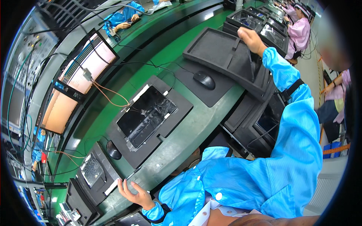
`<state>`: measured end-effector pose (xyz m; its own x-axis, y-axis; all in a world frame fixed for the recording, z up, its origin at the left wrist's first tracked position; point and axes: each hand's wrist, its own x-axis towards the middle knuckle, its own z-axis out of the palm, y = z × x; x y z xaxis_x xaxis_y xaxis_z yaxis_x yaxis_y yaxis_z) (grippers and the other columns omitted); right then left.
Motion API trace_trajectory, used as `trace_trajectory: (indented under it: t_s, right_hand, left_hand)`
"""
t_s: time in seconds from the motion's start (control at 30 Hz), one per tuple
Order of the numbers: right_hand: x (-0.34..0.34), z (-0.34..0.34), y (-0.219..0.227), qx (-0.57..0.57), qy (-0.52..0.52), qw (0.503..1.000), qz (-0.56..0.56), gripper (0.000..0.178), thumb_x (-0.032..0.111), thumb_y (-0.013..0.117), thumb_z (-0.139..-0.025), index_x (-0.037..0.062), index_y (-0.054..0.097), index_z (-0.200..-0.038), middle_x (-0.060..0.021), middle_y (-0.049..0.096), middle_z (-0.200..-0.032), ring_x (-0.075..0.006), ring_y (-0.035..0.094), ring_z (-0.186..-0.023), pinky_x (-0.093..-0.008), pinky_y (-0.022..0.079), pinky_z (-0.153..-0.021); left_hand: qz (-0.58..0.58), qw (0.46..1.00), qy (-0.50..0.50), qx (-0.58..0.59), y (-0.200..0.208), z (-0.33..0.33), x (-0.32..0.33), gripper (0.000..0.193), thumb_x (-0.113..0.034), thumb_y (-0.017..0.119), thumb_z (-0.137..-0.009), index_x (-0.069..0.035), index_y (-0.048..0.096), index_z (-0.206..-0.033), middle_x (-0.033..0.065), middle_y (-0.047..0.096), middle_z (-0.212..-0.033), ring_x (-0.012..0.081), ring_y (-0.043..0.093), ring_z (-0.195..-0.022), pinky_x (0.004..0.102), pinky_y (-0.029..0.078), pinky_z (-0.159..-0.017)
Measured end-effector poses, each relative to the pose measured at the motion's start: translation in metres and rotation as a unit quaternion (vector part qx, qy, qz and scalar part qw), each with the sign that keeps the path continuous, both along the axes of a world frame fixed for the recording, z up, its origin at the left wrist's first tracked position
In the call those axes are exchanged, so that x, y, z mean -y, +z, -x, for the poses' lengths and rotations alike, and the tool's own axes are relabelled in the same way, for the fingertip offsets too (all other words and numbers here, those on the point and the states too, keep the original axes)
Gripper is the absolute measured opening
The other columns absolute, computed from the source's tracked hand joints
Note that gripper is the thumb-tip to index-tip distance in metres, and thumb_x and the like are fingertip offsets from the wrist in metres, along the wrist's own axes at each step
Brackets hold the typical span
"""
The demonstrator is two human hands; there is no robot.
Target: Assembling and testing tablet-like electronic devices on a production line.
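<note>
My right hand (252,40) is closed at the far right edge of a shallow black tray (213,45). A dark glossy strip shows just below the fingers; whether they grip it or the tray's edge is hidden. My left hand (136,194) hovers by the bench's near edge, fingers apart and holding nothing. Close to it are a dark pen-like rod (132,173) and a white strip (111,187) on a black pad. Between the hands, a dark tablet-like panel (145,116) with crumpled clear film lies on a black foam pad (181,105), wired to cables.
A black mouse (204,80) rests on a mouse pad (215,94); another mouse (113,150) is farther left. Two monitors (90,66) (60,109) stand behind, with orange cables hanging in front. More trays (271,35) line the bench, where people in pink work. A co-worker in blue sits opposite.
</note>
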<state>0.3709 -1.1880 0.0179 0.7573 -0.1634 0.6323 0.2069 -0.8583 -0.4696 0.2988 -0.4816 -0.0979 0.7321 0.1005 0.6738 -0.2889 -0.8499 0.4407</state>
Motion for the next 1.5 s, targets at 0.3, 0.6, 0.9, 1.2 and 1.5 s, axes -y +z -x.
trace_trajectory:
  t_s: [0.3, 0.6, 0.9, 1.2, 1.5]
  right_hand:
    - [-0.299, -0.027, 0.12, -0.002, 0.118, 0.978, -0.171, 0.077, 0.071, 0.031, -0.102, 0.0036, 0.062, -0.083, 0.001, 0.045, -0.06, -0.009, 0.043, -0.06, -0.0254, 0.035, -0.061]
    - [-0.573, -0.079, 0.034, -0.324, 0.459, 0.758, -0.331, 0.061, 0.057, 0.043, -0.105, 0.0052, 0.066, -0.081, -0.0046, 0.06, -0.067, -0.0139, 0.054, -0.063, -0.03, 0.044, -0.063]
    - [-0.733, -0.12, -0.109, 0.028, 0.526, 0.827, 0.196, 0.031, 0.032, 0.068, -0.092, 0.0079, 0.073, -0.111, -0.0133, 0.064, -0.116, -0.0315, 0.061, -0.109, -0.0418, 0.05, -0.094]
    - [-0.705, -0.041, -0.039, -0.232, 0.701, 0.673, 0.044, 0.019, 0.016, 0.066, -0.097, 0.0018, 0.068, -0.109, -0.0148, 0.071, -0.1, -0.0321, 0.069, -0.092, -0.0396, 0.054, -0.08]
    - [-0.685, -0.002, -0.018, -0.149, 0.761, 0.608, 0.171, 0.022, 0.012, 0.067, -0.09, 0.006, 0.067, -0.111, -0.0084, 0.066, -0.096, -0.0284, 0.063, -0.086, -0.0408, 0.048, -0.075]
  left_hand:
    - [0.096, 0.832, -0.496, -0.229, 0.041, 0.002, 0.075, 0.128, -0.05, 0.092, -0.065, 0.001, 0.021, -0.158, 0.0261, 0.028, -0.161, 0.0405, 0.026, -0.151, 0.0478, 0.025, -0.121]
    - [0.564, 0.793, -0.172, -0.155, 0.034, 0.078, -0.037, 0.031, -0.014, 0.081, -0.088, 0.007, 0.073, -0.11, 0.0116, 0.072, -0.113, 0.0158, 0.062, -0.106, 0.0335, 0.049, -0.096]
    - [0.593, 0.786, -0.046, -0.168, 0.01, 0.183, -0.19, 0.037, -0.01, 0.078, -0.087, 0.007, 0.065, -0.117, 0.0114, 0.069, -0.112, 0.019, 0.061, -0.105, 0.0354, 0.046, -0.097]
    - [0.505, 0.728, -0.049, -0.462, 0.028, 0.195, -0.235, 0.047, -0.014, 0.078, -0.09, 0.005, 0.06, -0.13, 0.0122, 0.068, -0.118, 0.0181, 0.061, -0.112, 0.036, 0.051, -0.1]
    - [0.353, 0.786, -0.104, -0.497, 0.032, 0.183, -0.231, 0.032, -0.021, 0.078, -0.091, 0.009, 0.066, -0.098, 0.0128, 0.066, -0.075, 0.0123, 0.059, -0.072, 0.0329, 0.05, -0.067]
